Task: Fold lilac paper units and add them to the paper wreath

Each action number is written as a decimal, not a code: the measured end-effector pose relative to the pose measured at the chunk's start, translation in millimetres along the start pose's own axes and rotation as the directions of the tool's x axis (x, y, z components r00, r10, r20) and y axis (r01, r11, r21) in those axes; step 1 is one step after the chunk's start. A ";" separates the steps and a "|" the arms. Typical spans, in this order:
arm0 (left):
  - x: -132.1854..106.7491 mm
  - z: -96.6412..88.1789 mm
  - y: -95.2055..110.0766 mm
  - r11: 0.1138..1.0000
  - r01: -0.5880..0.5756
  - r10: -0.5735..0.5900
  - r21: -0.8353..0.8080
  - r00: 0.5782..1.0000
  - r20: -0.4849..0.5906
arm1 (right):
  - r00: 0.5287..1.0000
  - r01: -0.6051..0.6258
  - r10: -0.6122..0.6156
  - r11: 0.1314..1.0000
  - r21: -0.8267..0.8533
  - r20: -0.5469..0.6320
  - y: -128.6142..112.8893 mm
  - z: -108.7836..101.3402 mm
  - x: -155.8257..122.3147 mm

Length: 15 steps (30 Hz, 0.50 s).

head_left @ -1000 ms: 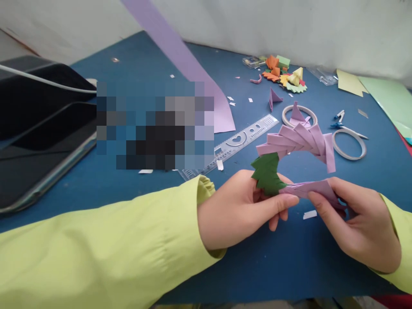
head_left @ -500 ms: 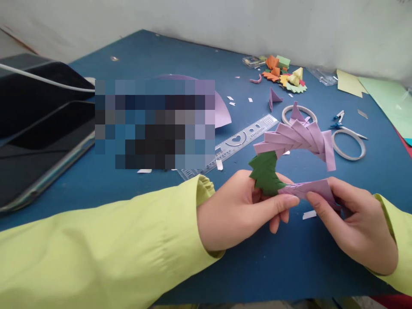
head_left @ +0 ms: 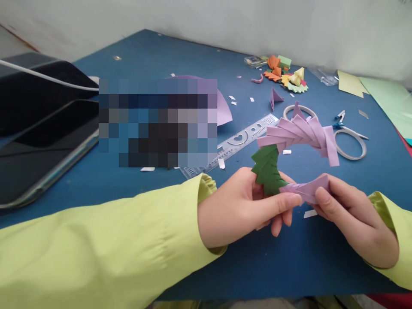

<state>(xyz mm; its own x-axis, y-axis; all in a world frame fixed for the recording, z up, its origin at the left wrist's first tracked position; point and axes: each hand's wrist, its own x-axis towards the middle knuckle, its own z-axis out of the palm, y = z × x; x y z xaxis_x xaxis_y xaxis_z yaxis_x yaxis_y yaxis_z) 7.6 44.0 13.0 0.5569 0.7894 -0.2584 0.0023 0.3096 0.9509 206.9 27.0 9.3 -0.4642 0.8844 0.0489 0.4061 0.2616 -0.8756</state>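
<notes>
Both my hands hold a curved chain of folded lilac paper pieces (head_left: 299,133) with a green jagged paper piece (head_left: 268,169) at one end. My left hand (head_left: 247,206) pinches the green piece and the lilac end beside it between thumb and fingers. My right hand (head_left: 350,219) is closed on the lower lilac end (head_left: 310,189), thumb on top. The chain arches up and over between them, above the blue table (head_left: 135,189). Both sleeves are light green.
A clear stencil ruler (head_left: 238,139) lies behind my left hand. Two tape rings (head_left: 349,143) (head_left: 299,112), a small blue clip, a lilac sheet (head_left: 222,109), coloured paper scraps (head_left: 285,75) and pale sheets (head_left: 386,94) sit farther back. A dark tablet (head_left: 41,146) lies at the left.
The long lilac sheet at the back has dropped flat onto the table. My right hand has slid along and tightened on the lower lilac end; the arch has shifted slightly.
</notes>
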 end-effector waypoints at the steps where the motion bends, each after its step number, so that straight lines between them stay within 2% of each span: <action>1: -0.5 -0.4 0.4 1.000 0.007 -0.007 -0.007 1.000 0.008 | 1.000 -0.005 0.005 1.000 -0.001 0.016 1.2 -0.2 -1.0; 3: -2.0 -1.4 1.3 0.999 0.029 -0.028 -0.044 0.999 0.039 | 0.997 0.057 -0.056 0.998 -0.013 0.050 4.7 0.0 -1.8; 5: -3.7 -2.5 2.3 0.993 0.071 -0.063 -0.090 0.995 0.083 | 0.981 0.188 -0.183 0.978 -0.087 0.060 9.4 0.4 -1.1; 7: -5.0 -3.8 2.9 0.988 0.112 -0.098 -0.111 0.987 0.126 | 0.955 0.291 -0.294 0.926 -0.242 0.024 14.4 -0.8 0.9; 9: -5.3 -5.4 3.1 0.984 0.134 -0.115 -0.120 0.982 0.150 | 0.915 0.358 -0.402 0.838 -0.413 -0.023 18.4 -5.0 3.7; 12: -4.2 -8.0 2.8 0.973 0.172 -0.144 -0.152 0.973 0.181 | 0.805 0.482 -0.593 0.636 -0.603 0.017 20.1 -15.6 7.7; 15: -3.1 -10.7 2.4 0.962 0.230 -0.191 -0.149 0.952 0.237 | 0.647 0.602 -0.742 0.358 -0.714 0.174 17.9 -22.6 8.3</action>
<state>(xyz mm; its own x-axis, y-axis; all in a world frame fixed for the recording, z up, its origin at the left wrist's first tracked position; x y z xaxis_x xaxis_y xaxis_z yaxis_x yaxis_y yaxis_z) -3.0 48.0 14.3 0.7272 0.5669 -0.3870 0.0063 0.5582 0.8297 228.0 47.8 4.9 -0.7391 0.3109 0.5976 0.4275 0.9021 0.0594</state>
